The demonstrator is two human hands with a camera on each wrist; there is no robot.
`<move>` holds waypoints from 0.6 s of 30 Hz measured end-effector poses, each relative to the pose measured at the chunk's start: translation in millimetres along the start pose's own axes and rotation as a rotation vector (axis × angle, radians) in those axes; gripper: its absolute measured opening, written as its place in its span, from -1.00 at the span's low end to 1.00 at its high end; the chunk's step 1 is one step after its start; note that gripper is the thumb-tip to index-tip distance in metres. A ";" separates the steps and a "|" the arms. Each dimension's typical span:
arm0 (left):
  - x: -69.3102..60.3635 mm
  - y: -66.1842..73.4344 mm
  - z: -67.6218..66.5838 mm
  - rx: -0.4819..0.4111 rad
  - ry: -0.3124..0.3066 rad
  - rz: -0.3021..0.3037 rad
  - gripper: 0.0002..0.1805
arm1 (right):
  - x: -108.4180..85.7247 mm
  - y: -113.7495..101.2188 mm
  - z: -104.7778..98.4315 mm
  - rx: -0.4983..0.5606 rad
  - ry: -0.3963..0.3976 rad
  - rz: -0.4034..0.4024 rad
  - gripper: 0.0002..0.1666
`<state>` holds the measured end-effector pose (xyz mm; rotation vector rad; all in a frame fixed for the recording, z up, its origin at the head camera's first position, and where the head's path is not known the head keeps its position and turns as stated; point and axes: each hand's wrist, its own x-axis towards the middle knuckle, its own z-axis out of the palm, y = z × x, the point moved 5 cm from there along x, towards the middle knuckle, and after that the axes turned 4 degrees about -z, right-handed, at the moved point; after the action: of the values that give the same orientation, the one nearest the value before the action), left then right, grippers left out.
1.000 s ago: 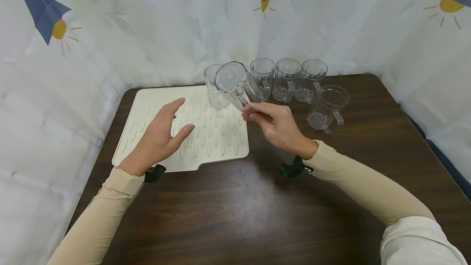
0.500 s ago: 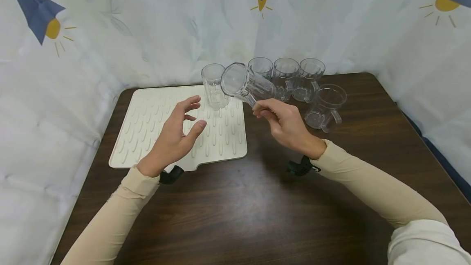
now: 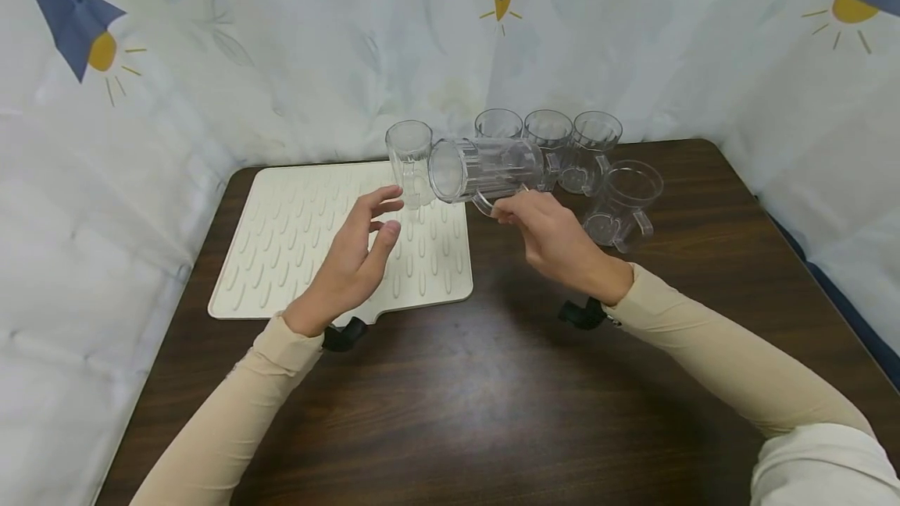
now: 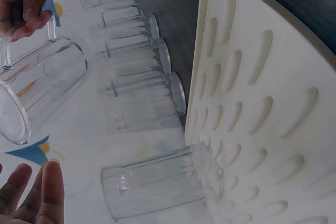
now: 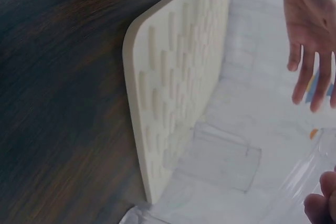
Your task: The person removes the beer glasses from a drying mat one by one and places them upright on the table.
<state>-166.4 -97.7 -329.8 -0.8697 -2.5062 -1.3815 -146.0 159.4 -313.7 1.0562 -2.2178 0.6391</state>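
Observation:
A clear glass mug (image 3: 499, 166) lies sideways in the air, one round end toward the left. My right hand (image 3: 551, 240) pinches its handle from below and to the right. My left hand (image 3: 351, 264) hovers over the cream ridged drying mat (image 3: 274, 256), fingers relaxed and spread, apart from the held mug. Another clear mug (image 3: 408, 155) stands at the mat's back right corner. In the left wrist view, the held mug (image 4: 50, 80) hangs by its handle from the right fingers. The right wrist view catches only part of it at the edge.
Three clear mugs, one of them a glass mug (image 3: 598, 139), stand upright in a row at the table's back, partly behind the held one. A further mug (image 3: 622, 205) stands in front at the right. A white patterned curtain (image 3: 351, 61) borders the dark wooden table (image 3: 457, 404).
My right hand has drawn the mug slightly right and turned it from a slant to nearly horizontal. My left hand has moved right, nearer to the mug.

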 end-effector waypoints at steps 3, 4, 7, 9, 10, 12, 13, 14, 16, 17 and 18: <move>1.3 1.5 2.7 -0.018 0.003 -0.007 -0.45 | -1.3 0.2 -0.1 -0.050 -0.008 -0.035 -0.54; 1.6 1.9 3.8 -0.024 0.006 -0.007 -0.44 | -1.7 0.0 -0.3 -0.063 -0.011 -0.046 -0.51; 2.9 3.7 7.3 -0.040 0.015 -0.005 -0.42 | -2.9 -1.2 -1.3 -0.086 -0.026 -0.071 -0.44; 3.7 4.7 10.0 -0.049 0.017 -0.001 -0.41 | -3.8 -2.3 -2.1 -0.093 -0.043 -0.085 -0.44; 4.1 5.0 11.2 -0.055 0.017 0.001 -0.41 | -4.4 -3.1 -2.6 -0.096 -0.057 -0.089 -0.44; 4.9 5.8 13.6 -0.064 0.016 0.001 -0.40 | -5.7 -4.5 -2.9 -0.107 -0.084 -0.099 -0.45; 5.2 5.8 14.9 -0.066 0.016 0.000 -0.40 | -6.5 -5.3 -3.0 -0.113 -0.101 -0.104 -0.46; 5.6 6.3 15.8 -0.068 0.016 0.001 -0.40 | -7.1 -6.3 -3.1 -0.120 -0.116 -0.108 -0.46; 6.2 6.3 18.1 -0.068 0.019 0.002 -0.39 | -8.6 -8.0 -3.0 -0.136 -0.148 -0.113 -0.47; 6.4 6.3 19.3 -0.068 0.021 0.004 -0.39 | -9.4 -8.6 -2.8 -0.143 -0.163 -0.116 -0.47; 6.5 5.9 20.4 -0.069 0.024 0.006 -0.38 | -10.2 -9.1 -2.8 -0.149 -0.176 -0.116 -0.46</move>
<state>-165.5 -75.9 -334.5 -0.8673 -2.4492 -1.4754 -132.6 161.3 -317.2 1.1927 -2.2916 0.3366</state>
